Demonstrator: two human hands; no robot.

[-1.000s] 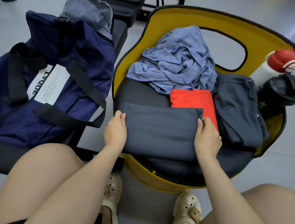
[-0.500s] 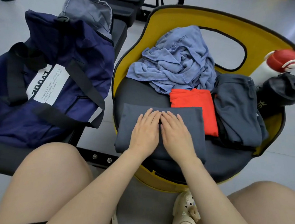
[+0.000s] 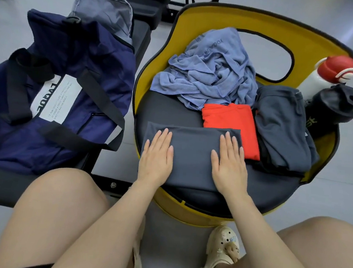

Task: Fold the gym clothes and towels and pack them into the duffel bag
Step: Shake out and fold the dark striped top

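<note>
A folded dark grey garment (image 3: 192, 154) lies at the front of the black seat of a yellow chair (image 3: 165, 109). My left hand (image 3: 157, 155) presses flat on its left part, fingers straight. My right hand (image 3: 228, 159) presses flat on its right part. Behind it lies a folded red garment (image 3: 231, 121), and to the right a loosely folded dark grey garment (image 3: 283, 126). A crumpled light blue towel (image 3: 208, 72) sits at the back of the seat. The navy duffel bag (image 3: 53, 93) rests on a bench at the left, its top flap open.
A white bottle with a red cap (image 3: 330, 72) and a black shaker bottle (image 3: 336, 105) stand at the chair's right edge. My bare knees and beige clogs (image 3: 223, 249) are below. A black bench (image 3: 140, 0) stands behind on the grey floor.
My hands, side by side at the middle of the folded grey garment half a second ago, have slid apart to its left and right parts, smoothing it flat.
</note>
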